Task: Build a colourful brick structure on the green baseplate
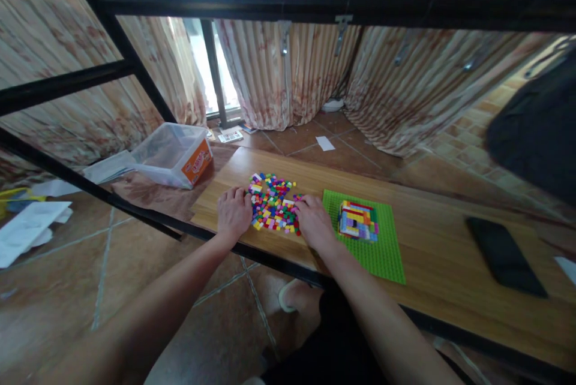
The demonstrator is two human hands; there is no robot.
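Observation:
A loose pile of small colourful building bricks [273, 205] is spread over the left part of the wooden table. At the pile's left edge lies my left hand [234, 212], palm down, its fingers bent a little and touching the bricks there. My right hand [314, 220] rests at the opposite edge, fingers stretched onto the bricks; its fingertips are partly hidden. I see no brick held in either hand. Just right of my right hand, a green baseplate [387, 253] carries a low, hollow-looking block structure [359, 220] of many colours.
A black phone-like slab [506, 256] lies on the table's [432, 235] right part. Black metal bars [288, 7] cross above and along the near edge. A clear plastic box [168, 154] with an orange label stands on the floor at left. Curtains [288, 73] hang behind.

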